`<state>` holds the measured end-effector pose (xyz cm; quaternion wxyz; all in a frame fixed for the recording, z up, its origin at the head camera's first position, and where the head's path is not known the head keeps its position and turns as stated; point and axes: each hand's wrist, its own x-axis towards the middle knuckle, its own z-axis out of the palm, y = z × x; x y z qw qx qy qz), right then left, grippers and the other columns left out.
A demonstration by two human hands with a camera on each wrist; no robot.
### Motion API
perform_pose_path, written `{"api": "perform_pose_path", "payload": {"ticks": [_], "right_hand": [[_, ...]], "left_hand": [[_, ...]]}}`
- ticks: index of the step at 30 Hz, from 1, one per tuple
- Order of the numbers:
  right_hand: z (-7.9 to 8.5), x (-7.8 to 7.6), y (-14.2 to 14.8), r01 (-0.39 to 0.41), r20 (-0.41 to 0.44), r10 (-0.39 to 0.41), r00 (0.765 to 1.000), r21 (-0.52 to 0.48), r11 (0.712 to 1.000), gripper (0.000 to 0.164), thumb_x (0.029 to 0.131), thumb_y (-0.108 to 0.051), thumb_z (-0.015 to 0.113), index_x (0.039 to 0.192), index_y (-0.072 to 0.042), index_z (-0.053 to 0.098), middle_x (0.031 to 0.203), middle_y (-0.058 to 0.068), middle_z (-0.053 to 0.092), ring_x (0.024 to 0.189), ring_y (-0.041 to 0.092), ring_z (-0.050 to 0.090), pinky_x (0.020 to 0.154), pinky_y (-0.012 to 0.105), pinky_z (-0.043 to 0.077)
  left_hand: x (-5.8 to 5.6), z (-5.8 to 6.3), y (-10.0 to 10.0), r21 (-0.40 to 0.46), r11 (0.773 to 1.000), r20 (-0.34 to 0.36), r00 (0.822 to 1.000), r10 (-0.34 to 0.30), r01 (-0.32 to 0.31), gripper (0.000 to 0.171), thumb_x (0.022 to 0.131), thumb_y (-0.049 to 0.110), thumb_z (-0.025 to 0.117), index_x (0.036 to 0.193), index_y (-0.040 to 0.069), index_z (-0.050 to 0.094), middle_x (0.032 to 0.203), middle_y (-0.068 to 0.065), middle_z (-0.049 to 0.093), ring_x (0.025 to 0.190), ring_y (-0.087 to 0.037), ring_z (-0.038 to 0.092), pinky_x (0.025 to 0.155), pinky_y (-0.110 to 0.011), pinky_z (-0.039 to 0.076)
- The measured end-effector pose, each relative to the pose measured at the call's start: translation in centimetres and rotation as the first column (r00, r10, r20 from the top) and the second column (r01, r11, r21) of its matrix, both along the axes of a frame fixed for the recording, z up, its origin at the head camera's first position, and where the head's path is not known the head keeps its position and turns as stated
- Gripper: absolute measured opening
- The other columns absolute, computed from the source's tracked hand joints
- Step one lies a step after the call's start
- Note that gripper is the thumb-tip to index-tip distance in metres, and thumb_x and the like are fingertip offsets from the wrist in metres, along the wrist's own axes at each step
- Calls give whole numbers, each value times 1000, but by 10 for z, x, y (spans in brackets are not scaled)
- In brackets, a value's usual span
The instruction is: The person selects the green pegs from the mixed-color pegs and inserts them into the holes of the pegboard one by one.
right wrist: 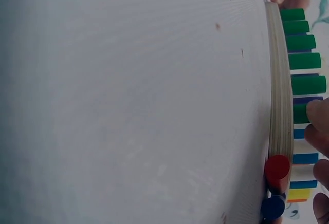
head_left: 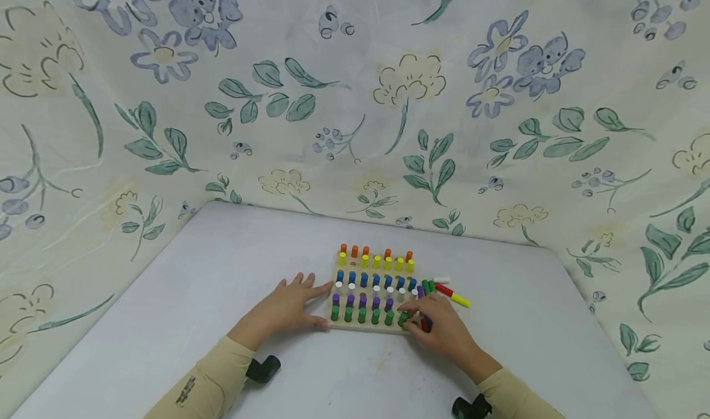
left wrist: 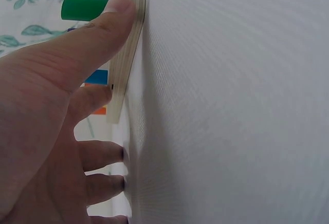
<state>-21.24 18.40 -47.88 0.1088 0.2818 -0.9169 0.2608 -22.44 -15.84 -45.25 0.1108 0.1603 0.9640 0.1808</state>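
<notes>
A wooden pegboard [head_left: 366, 328] lies flat on the table, with rows of orange, yellow, blue, white, purple and green pegs standing in it. My left hand [head_left: 285, 308] is spread at the board's left side. Its thumb [left wrist: 121, 8] presses the board's edge near the front corner; the index fingertip touches the edge farther back, and the other fingertips rest on the table. At the right end of the front row, my right hand [head_left: 444, 326] pinches a green peg [right wrist: 300, 113] between thumb and index finger. That peg stands at the board; its lower end is unclear.
Loose pegs lie to the board's right: a red one [head_left: 444, 289], a yellow one [head_left: 460, 299], a white one [head_left: 442, 279] and several green and purple ones, partly behind my right hand. Red [right wrist: 277, 166] and blue [right wrist: 272, 207] pegs lie beside the board's edge.
</notes>
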Motion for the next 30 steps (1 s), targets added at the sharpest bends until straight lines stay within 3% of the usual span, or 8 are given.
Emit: {"api": "perform_pose_path", "payload": {"ticks": [11,19,30], "right_hand": [[2,1,7,5,25,-5,1000,-22,1000,32,86,-19,83,116,-23,72,96,-21,66,97,5,58,92,39,54],[5,-1,11,3,34,-2,999,-26,1000,32,88,-17,81,118,-23,71,97,-16,68,93,11,58,84,33,52],[5,-3,14,88,50,-88,995,1,996,31,87,-23,82,117,-22,74,96,-19,68,91,5,55,86,34,52]], "left_hand": [[1,0,-1,0,1000,6,1000,1,-1,89,79,59,79,154,22,48,159,-27,34,149,-50,21,119,-69,15],[-2,-1,-1,-3,1000,0,1000,0,0,89,79,60,79,154,22,47,159,-27,33,150,-50,21,119,-68,14],[-3,-4,0,0,1000,4,1000,6,-6,89,79,60,79,154,23,48,160,-26,33,150,-49,20,119,-68,14]]}}
